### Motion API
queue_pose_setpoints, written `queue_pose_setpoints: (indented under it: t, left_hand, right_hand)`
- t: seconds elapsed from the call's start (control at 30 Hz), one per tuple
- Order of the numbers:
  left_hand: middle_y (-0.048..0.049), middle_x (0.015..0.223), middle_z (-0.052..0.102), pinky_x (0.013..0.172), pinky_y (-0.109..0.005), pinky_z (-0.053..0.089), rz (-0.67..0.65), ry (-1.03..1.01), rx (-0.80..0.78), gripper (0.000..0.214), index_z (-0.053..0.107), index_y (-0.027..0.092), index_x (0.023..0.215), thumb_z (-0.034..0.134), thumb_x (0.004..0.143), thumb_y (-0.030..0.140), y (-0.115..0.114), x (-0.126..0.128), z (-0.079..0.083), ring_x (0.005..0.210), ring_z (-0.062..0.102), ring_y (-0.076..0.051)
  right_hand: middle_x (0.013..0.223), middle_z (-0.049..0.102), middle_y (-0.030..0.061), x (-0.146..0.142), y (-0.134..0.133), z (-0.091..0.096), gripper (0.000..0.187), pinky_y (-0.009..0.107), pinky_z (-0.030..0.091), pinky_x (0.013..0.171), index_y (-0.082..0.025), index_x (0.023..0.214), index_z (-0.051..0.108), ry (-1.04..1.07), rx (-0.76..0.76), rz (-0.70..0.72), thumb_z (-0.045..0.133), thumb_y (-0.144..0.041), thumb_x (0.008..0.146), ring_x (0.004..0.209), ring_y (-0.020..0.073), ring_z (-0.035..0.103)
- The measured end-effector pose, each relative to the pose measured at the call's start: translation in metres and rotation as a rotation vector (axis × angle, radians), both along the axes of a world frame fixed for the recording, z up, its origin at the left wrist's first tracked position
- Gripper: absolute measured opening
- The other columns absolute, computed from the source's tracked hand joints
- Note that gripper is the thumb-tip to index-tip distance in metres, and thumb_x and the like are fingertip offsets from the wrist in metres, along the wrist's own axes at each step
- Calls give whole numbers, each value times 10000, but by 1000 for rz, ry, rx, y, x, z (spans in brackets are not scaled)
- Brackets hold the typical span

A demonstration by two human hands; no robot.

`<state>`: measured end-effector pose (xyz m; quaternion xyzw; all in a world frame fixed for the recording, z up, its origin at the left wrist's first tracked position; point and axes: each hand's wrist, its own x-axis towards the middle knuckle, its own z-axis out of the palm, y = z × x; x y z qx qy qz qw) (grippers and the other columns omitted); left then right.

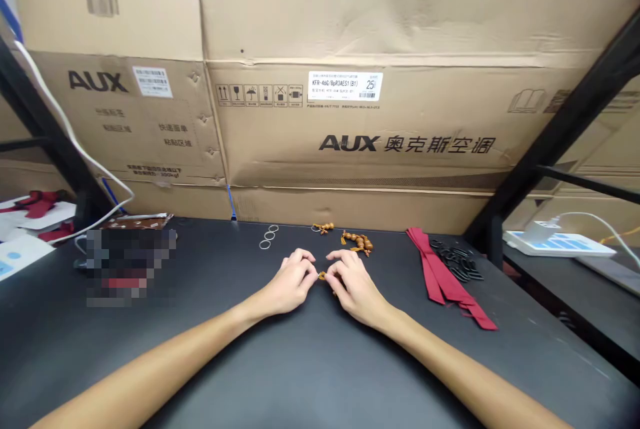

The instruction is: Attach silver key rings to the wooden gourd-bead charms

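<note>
My left hand [294, 281] is closed in a pinch, its fingertips at a small orange-yellow cord loop [322, 276]; what sits between them is too small to make out. From the other side my right hand [356, 286] pinches the same cord, and its fingers hide most of what hangs from it. Just behind the right hand lies a bunch of brown wooden beads [361, 242] with orange cord. Further left is a smaller beaded cord [327, 228] beside a metal ring [315, 228]. Three metal split rings [270, 236] lie in a row beyond my left hand.
Dark red fabric strips [445, 276] lie to the right, beside a pile of black clips [457, 259]. A blurred-out item [127, 262] and a brown pouch [137, 222] are at left. Cardboard [350, 196] walls the back of the black table [320, 369]; a power strip [560, 244] sits far right.
</note>
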<state>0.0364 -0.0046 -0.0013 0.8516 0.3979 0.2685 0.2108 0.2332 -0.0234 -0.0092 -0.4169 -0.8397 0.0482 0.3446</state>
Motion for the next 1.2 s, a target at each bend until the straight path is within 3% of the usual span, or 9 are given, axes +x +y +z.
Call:
queue_pose_setpoints:
  t: [0.57, 0.97, 1.2]
  left_hand:
    - [-57, 1146, 521, 937, -417, 414, -9, 12, -28, 243, 575, 183, 776, 435, 951, 278, -1, 1, 4, 995, 538, -208]
    - [-66, 1153, 518, 961, -446, 385, -32, -2, -48, 275, 581, 181, 784, 413, 960, 308, 1, 0, 3, 996, 535, -207]
    - [-72, 1137, 521, 994, -462, 355, -72, -2, -42, 267, 560, 183, 781, 407, 964, 302, 2, -2, 3, 1057, 518, -216]
  right_hand:
    - [1103, 556, 115, -2, 1, -4, 200, 440, 432, 870, -196, 725, 530, -13, 46, -85, 493, -235, 917, 1056, 255, 501]
    - [1132, 571, 113, -1, 0, -3, 123, 433, 425, 905, -202, 762, 548, -57, 128, 19, 535, -208, 884, 1133, 262, 477]
    - [1116, 583, 116, -2, 3, -6, 126, 428, 435, 870, -203, 759, 561, -69, 147, -60, 531, -212, 881, 1084, 265, 505]
